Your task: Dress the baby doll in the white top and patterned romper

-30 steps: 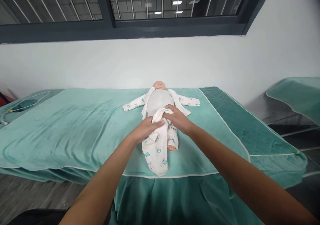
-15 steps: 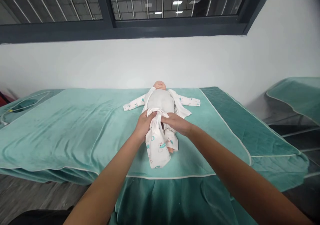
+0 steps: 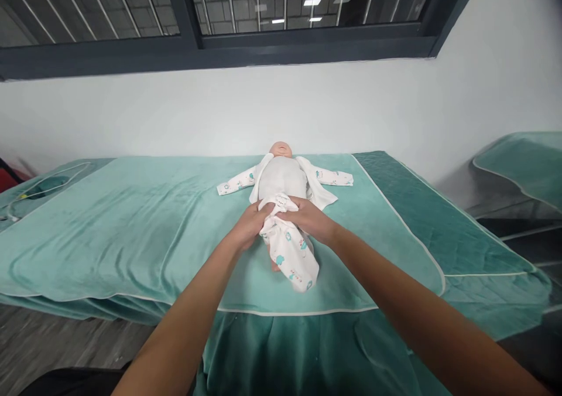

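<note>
A baby doll lies on its back with its head away from me, its grey-white torso bare. Its arms are spread in the sleeves of an open white printed jacket. Over the doll's lower body, both hands hold white printed baby trousers, gathered at the waistband. My left hand is closed on the left side of the waistband, my right hand on the right. The loose part hangs toward me, slanting right. A bit of the doll's foot shows to its left; most of the legs are hidden.
The doll rests on a light green sheet over a bed against a white wall. Darker green quilted cover shows at right. A cord lies at far left. A barred window is above; another green-covered surface stands at right.
The hanging part of the trousers has swung from left to right, uncovering a foot on the left and covering the one on the right. Both hands keep their hold, slightly lower.
</note>
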### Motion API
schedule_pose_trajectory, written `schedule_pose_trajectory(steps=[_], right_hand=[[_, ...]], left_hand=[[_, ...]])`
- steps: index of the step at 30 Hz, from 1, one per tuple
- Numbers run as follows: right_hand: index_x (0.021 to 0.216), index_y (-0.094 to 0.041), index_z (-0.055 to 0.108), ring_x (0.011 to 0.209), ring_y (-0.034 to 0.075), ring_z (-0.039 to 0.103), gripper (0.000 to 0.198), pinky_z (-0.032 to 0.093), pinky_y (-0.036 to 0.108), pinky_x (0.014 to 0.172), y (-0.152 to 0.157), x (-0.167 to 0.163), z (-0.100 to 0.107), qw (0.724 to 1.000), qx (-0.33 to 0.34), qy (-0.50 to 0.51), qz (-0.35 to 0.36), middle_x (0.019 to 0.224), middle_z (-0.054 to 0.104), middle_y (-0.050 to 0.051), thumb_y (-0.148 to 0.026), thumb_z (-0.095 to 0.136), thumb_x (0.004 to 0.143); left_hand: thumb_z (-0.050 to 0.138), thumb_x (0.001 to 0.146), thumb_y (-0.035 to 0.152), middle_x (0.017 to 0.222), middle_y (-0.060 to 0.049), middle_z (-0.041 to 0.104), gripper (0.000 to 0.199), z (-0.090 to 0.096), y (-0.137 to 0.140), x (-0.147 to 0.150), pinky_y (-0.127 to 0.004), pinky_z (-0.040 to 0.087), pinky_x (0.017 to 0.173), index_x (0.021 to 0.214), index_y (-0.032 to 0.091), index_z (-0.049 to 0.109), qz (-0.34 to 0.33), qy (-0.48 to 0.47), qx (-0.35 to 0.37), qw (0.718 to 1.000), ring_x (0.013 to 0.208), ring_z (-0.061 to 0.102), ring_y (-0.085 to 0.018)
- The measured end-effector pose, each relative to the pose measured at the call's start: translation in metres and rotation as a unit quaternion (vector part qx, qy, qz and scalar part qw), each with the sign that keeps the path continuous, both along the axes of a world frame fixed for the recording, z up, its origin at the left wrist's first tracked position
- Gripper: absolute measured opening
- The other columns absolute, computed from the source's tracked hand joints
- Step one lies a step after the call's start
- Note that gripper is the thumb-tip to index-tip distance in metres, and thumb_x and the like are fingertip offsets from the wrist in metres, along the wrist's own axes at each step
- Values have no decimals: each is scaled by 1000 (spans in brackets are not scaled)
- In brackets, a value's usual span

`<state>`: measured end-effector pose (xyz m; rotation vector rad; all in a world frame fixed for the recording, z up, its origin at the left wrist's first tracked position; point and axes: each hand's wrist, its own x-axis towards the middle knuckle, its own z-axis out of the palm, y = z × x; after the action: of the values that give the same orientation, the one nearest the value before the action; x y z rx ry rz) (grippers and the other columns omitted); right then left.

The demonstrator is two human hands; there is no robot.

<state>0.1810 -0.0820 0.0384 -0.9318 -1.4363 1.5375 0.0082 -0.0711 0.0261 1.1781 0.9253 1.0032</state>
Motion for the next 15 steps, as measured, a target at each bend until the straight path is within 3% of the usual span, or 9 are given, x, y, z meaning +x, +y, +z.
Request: schedule_pose_trajectory(steps=[3,5,8,11,15], right_hand=[[96,-17,69,79,17,62,36,48,28,72,2,-6,-3,998,7,21,-60,88,71,1,-43,77,72],[96,-17,69,77,16,61,37,47,28,70,3,-9,-4,997,4,27,-74,87,70,2,-46,76,73],[99,-17,70,77,16,62,41,47,28,71,4,-9,-5,997,-4,24,-69,88,71,3,-48,76,73],[102,-16,71,81,18,63,44,48,30,75,5,-3,-2,1000,-20,-14,0,91,72,4,-47,79,71],[106,-17,70,90,20,63,43,47,32,82,6,4,0,995,-9,-64,72,99,72,4,-43,79,72]], left_hand=[[86,62,38,92,-9,74,50,1,-7,-7,-31,48,79,103,13,71,-84,6,-5,996,86,66,-23],[87,62,33,95,-10,74,48,-1,-9,-8,-30,49,80,103,13,71,-89,-1,-19,996,88,67,-23],[81,71,37,96,-8,74,44,-7,-7,-5,-28,50,78,106,14,69,-37,-90,-37,995,85,68,-20],[81,69,40,89,-6,74,44,-13,-4,-1,-28,52,73,104,17,67,33,-169,-56,984,76,68,-18],[84,64,43,81,-4,72,50,-12,-6,1,-30,53,68,102,16,66,76,-139,-78,984,70,67,-19]])
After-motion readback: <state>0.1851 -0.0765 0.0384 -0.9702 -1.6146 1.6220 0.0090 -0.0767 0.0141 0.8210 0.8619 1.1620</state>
